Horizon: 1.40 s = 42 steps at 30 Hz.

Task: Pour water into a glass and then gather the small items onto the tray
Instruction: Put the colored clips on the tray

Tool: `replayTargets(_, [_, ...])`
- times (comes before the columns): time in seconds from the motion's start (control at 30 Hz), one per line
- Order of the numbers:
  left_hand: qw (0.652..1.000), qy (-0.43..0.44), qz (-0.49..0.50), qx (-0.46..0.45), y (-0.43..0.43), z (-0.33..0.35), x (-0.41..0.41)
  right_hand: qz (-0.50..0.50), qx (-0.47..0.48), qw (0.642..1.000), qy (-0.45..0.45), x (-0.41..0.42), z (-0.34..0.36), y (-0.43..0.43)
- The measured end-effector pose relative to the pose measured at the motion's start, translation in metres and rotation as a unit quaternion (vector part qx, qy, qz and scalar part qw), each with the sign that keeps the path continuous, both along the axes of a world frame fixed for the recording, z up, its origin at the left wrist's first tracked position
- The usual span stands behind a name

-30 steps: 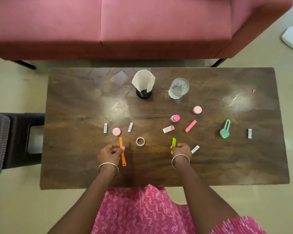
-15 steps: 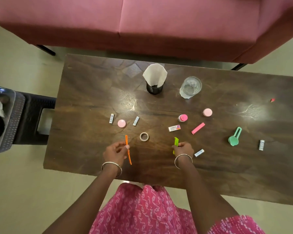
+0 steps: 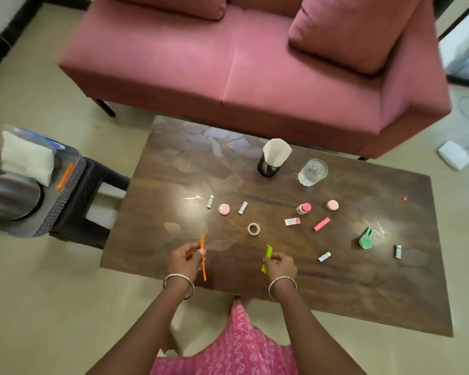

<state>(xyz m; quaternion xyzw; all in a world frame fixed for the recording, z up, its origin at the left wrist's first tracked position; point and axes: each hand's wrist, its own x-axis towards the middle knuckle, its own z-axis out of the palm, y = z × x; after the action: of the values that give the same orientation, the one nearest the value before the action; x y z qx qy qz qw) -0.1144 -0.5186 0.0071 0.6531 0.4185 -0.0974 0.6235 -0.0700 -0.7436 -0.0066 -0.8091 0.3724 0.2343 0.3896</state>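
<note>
My left hand (image 3: 186, 259) pinches a thin orange clip (image 3: 203, 255) above the near edge of the dark wooden table (image 3: 173, 163). My right hand (image 3: 280, 263) grips a lime-green clip (image 3: 266, 257). A glass (image 3: 312, 172) with water stands at the back, beside a black cup holding white paper (image 3: 274, 157). Small items lie scattered: a tape ring (image 3: 253, 228), a pink cap (image 3: 224, 209), a pink-capped bottle (image 3: 303, 208), a pink clip (image 3: 321, 224) and a green scoop (image 3: 366, 238). A grey tray (image 3: 57, 204) sits on a black stool to the left, with another orange clip (image 3: 64, 175) on it.
The tray also carries a steel kettle (image 3: 8, 196) and a white cloth (image 3: 26, 161). A pink sofa (image 3: 255, 63) stands behind the table. Several small white tubes (image 3: 243, 207) lie on the table, and a white box (image 3: 454, 155) with a cable lies on the floor at the right.
Both hands have lifted their clips off the table. The view has swung up and left, bringing the tray, kettle and more of the sofa into sight.
</note>
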Motion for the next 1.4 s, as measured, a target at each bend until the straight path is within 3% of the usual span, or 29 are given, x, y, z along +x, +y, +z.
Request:
replayTargets(0.23, [0.998,-0.036,-0.031,0.040,0.102,0.037,-0.062,0.060,-0.004,0.997,-0.045,-0.055,0.048,0.122])
replayTargets(0.5, [0.989,-0.033,0.015,0.144,0.224,0.067,-0.124,0.133,0.042,0.988,-0.070,-0.089,0.062,0.259])
replayTargets(0.77, [0.980,-0.028,0.091,0.175,0.315,0.085,-0.145,0.238,0.065,0.966,-0.078,-0.092,0.062,0.363])
replayTargets(0.97, [0.976,-0.017,0.109,0.187,0.369,0.078,-0.123,0.267,0.083,0.956,-0.088,-0.068,0.059,0.427])
replayTargets(1.4, [0.981,0.083,0.048,0.171,0.493,0.024,0.031,0.195,0.133,0.970,-0.062,0.032,0.014,0.544])
